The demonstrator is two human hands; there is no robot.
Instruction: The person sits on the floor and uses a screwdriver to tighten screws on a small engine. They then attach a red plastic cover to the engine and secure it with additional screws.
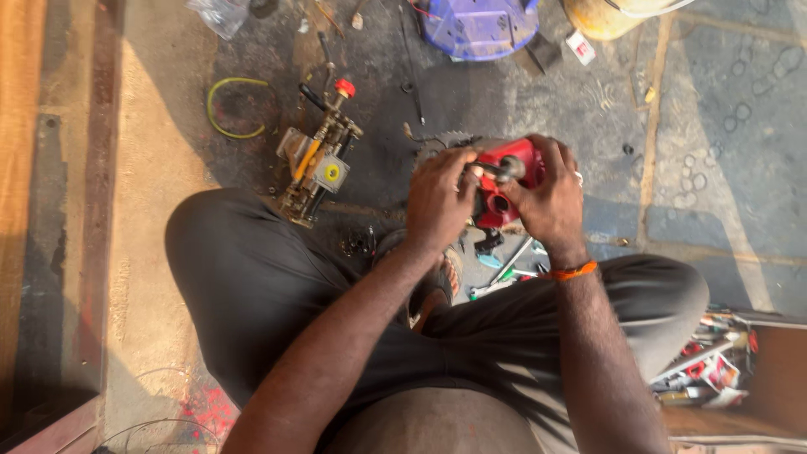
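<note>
I sit with bent knees over a stone floor. My left hand (439, 197) grips the left side of a small red engine housing (514, 160) held in front of my knees. My right hand (551, 197) wraps its right side, with a dark rod-like tool (498, 171) pressed against the housing between thumb and fingers. An orange band circles my right wrist. The housing's lower part is hidden behind both hands.
A metal pump assembly with a red cap and yellow parts (319, 160) lies left of my hands. A yellow hose loop (235, 108), a purple plastic stool (477, 27), loose hand tools (504, 273) under my hands and a box of parts (706, 361) at right.
</note>
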